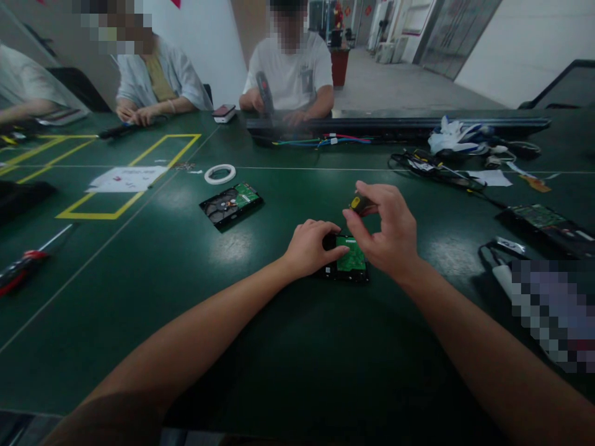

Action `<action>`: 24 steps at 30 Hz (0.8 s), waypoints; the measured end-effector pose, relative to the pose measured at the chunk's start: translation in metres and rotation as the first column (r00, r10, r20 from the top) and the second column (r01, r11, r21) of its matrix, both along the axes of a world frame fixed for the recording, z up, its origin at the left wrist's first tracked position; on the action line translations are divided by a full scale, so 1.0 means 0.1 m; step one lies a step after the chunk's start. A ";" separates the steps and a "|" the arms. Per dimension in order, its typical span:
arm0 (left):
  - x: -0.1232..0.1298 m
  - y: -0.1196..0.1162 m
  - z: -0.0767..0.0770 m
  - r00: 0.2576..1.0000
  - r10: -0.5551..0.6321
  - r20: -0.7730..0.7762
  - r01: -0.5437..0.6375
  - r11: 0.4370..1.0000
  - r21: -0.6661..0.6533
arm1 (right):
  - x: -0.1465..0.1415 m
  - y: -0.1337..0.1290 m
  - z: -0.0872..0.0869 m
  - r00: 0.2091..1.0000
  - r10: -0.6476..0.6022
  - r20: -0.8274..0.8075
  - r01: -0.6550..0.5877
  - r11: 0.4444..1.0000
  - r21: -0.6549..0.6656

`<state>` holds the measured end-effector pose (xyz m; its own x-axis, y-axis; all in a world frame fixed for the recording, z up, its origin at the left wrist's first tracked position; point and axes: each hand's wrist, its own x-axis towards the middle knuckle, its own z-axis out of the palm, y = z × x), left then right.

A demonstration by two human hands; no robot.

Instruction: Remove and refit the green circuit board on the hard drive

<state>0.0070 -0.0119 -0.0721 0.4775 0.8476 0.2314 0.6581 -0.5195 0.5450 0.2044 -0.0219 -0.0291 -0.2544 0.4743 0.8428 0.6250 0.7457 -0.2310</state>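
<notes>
A hard drive (352,260) with a green circuit board facing up lies on the dark green table (279,347). My left hand (312,246) is wrapped round its left end, thumb on top near the board. Above the drive's right side, my right hand (388,226) pinches a small screwdriver by its yellow and black handle (359,203); the shaft cannot be made out. Farther left on the table rests a second hard drive (232,204), and beyond it a white ring of tape (220,174).
A red-handled screwdriver (21,272) lies far left, near a white paper (127,179). Cables (437,168), a white-blue bundle (458,136) and another drive (548,226) are right. Across the table sit several people, one behind a long black bar (395,127).
</notes>
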 end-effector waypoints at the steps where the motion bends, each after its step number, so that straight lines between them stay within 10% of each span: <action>1: 0.00 0.00 0.00 1.000 0.004 0.000 -0.004 1.000 0.000 | 0.00 -0.01 0.00 1.000 0.020 -0.001 -0.020 1.000 -0.002; 24: -0.01 -0.01 0.00 0.997 0.072 -0.034 -0.071 0.997 0.015 | -0.02 -0.01 0.03 0.999 -0.030 -0.025 0.031 0.999 0.030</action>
